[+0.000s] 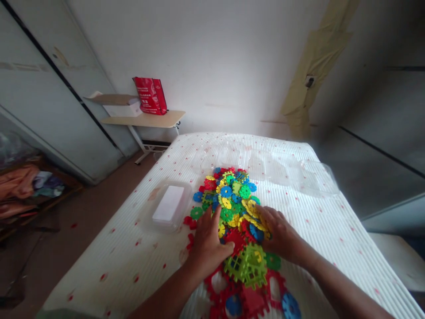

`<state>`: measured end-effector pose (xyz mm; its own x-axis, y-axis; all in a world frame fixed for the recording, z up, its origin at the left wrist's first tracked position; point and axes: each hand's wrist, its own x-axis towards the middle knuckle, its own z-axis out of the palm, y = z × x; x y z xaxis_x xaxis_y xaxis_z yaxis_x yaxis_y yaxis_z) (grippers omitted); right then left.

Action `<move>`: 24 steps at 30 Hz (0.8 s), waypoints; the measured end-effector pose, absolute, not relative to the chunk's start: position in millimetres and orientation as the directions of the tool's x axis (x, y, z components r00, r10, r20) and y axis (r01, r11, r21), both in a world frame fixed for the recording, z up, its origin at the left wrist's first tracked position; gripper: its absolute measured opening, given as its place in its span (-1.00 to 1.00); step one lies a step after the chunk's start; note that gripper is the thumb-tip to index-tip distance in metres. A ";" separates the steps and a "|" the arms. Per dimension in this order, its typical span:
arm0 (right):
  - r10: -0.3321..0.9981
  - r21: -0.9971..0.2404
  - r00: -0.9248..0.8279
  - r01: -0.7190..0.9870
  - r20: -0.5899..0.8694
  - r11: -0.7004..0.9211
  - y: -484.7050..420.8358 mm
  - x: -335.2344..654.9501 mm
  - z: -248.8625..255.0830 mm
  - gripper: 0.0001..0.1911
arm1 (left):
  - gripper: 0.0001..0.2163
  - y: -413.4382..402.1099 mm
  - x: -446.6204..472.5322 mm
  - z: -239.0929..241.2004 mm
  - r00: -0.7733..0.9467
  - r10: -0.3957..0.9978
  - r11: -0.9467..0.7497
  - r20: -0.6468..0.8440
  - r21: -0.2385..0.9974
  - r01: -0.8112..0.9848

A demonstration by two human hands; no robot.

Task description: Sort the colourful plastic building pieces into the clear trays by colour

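Over the plastic pieces (226, 191), light pressure seemed to suit the left hand (208, 240), fingers spread apart, and the right hand (279, 231), grip unclear.

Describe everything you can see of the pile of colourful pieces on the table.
The pile is a loose heap of red, yellow, green and blue pieces that look like plastic. Some are small round discs with notched edges; larger toothed pieces, including a lime-green lattice, lie nearer the person. They overlap at mixed angles, stretching away from the person across the white, red-dotted table cover. The left hand and right hand appear to touch it from either side.
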<state>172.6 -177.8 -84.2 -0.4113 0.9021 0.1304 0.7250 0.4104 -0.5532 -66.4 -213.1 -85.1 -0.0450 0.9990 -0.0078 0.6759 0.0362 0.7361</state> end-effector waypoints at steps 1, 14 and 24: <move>0.902 -0.582 -0.403 0.701 0.156 0.413 -175.5 161.9 -84.6 -0.13 | -0.25 -210.6 -63.1 -88.0 -0.061 0.998 0.033 0.013 0.719 0.695; 0.939 -0.739 -0.321 0.601 0.124 0.303 -148.0 110.1 -59.2 -0.57 | -0.41 -190.0 -21.6 -77.2 -0.104 0.994 -0.011 0.035 0.974 0.226; 0.824 -0.820 -0.552 0.408 0.129 0.401 -147.7 93.5 4.2 -0.32 | -0.58 -207.8 -75.5 -55.1 0.069 0.992 -0.122 0.103 0.726 0.677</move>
